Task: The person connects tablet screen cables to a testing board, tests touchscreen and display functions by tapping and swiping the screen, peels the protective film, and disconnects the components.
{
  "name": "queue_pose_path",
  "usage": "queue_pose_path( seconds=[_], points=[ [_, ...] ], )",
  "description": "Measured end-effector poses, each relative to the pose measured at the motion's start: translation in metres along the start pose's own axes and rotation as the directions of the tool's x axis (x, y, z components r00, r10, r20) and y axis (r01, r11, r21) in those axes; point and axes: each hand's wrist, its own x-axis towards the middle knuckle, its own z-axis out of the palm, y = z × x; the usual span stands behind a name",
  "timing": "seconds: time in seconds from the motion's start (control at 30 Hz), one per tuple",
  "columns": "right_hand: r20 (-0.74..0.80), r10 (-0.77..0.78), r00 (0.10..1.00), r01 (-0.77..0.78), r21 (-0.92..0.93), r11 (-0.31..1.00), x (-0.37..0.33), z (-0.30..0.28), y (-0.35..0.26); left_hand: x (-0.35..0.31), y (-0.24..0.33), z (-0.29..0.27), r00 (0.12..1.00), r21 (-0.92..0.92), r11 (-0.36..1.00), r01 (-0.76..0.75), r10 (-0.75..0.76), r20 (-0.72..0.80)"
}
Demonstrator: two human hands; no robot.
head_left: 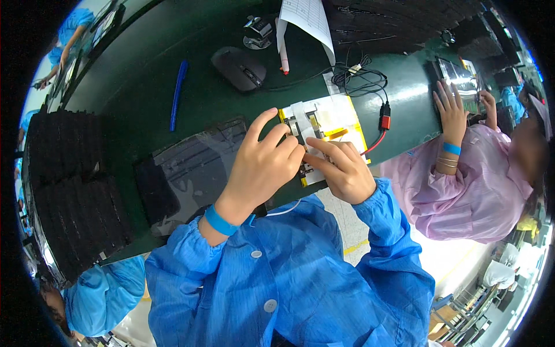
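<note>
A flat white battery pack [341, 113] with yellow-taped edges lies on the green bench in front of me, a narrow circuit strip along its left side. Over that strip, my left hand [260, 159] bends its fingers close together at the tips, with its outermost finger stretched toward the pack's upper left corner. My right hand [347, 170] comes in from the lower right, index finger and thumb drawn together on the strip. Both sets of fingertips nearly meet; whatever is between them is hidden. A red and black cable connector [385, 117] lies just right of the pack.
A dark glossy panel [193, 168] lies left of the pack. Beyond are a blue pen [179, 95], a black mouse [238, 68], coiled black cable [367, 75] and a paper sheet [309, 23]. Black stacked trays [69, 173] stand left. A co-worker in pink [462, 179] works at right.
</note>
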Motion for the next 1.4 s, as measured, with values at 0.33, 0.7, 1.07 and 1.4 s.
queue_pose_path(
  seconds=[0.33, 0.7, 1.07, 1.4],
  points=[
    [-0.039, 0.028, 0.999, -0.026, 0.037, 0.999, 0.002, 0.002, -0.002, 0.003, -0.009, 0.001, 0.953, 0.206, 0.930, -0.304, 0.300, 0.048],
    [-0.062, 0.034, 0.997, -0.031, 0.048, 0.998, 0.004, 0.005, -0.004, 0.008, -0.025, 0.004, 0.859, 0.240, 0.827, -0.508, 0.508, 0.066],
    [-0.106, 0.035, 0.994, -0.032, 0.028, 0.999, 0.005, 0.010, -0.004, 0.007, -0.027, 0.008, 0.905, 0.170, 0.891, -0.421, 0.426, 0.006],
    [-0.083, 0.104, 0.991, -0.090, 0.157, 0.983, 0.005, 0.001, -0.049, -0.063, -0.020, -0.079, 0.864, -0.527, 0.747, 0.404, -0.502, -0.049]
  ],
)
